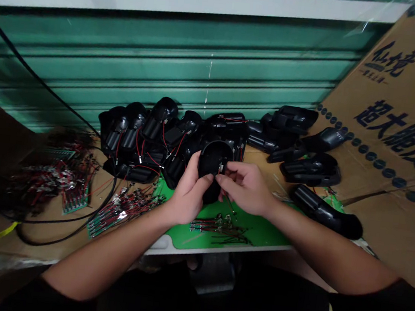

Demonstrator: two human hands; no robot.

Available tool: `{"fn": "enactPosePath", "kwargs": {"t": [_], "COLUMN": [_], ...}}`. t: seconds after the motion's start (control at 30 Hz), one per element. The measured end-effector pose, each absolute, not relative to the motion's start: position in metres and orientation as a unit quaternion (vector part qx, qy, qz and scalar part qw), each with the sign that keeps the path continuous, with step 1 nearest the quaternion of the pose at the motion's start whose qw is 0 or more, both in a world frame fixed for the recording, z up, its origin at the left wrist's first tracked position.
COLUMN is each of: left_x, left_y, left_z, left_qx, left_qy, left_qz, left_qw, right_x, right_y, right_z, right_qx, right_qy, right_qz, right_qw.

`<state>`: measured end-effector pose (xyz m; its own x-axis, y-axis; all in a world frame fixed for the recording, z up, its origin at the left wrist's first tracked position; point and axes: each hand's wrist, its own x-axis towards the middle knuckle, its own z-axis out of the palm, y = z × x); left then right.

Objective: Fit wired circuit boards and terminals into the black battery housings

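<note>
A hollow black plastic shell [212, 158] with a round rim is tilted up above the green board, its open side towards me. My left hand [189, 193] is closed round its left side, thumb at the lower edge. At the shell's right inner side my right hand [247, 186] has thumb and fingers pinched together, beside a small pale metal part [221, 168]. What those fingertips hold is too small to make out. Below the hands, a small bunch of wired parts [217, 226] with red and black leads lies on the green board [266, 228].
Several black shells [161, 117] with red wires crowd the back, and more black shells [312, 168] lie right. Wired circuit boards [125, 211] and a tangled heap [48, 179] are left, near a black cable [64, 244]. A cardboard box [404, 119] stands right; a green shutter [167, 49] is behind.
</note>
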<state>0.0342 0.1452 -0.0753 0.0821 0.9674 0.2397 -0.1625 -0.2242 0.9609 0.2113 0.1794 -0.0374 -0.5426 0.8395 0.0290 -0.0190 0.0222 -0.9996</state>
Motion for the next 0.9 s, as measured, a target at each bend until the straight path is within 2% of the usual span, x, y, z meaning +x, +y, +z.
{"fn": "enactPosePath", "kwargs": {"t": [0.33, 0.5, 0.9], "left_x": [0.037, 0.038, 0.041], "left_y": [0.144, 0.146, 0.144], "left_z": [-0.068, -0.063, -0.044], "left_qx": [0.556, 0.526, 0.506], "left_qy": [0.374, 0.363, 0.364], "left_qz": [0.558, 0.563, 0.541], "left_qw": [0.489, 0.525, 0.565], "right_x": [0.21, 0.211, 0.221], "right_y": [0.179, 0.177, 0.183], "right_z": [-0.037, -0.034, -0.03], "right_qx": [-0.321, -0.308, -0.274], "right_qy": [-0.619, -0.619, -0.623], "right_qz": [0.628, 0.628, 0.663], "right_qw": [0.345, 0.356, 0.311]}}
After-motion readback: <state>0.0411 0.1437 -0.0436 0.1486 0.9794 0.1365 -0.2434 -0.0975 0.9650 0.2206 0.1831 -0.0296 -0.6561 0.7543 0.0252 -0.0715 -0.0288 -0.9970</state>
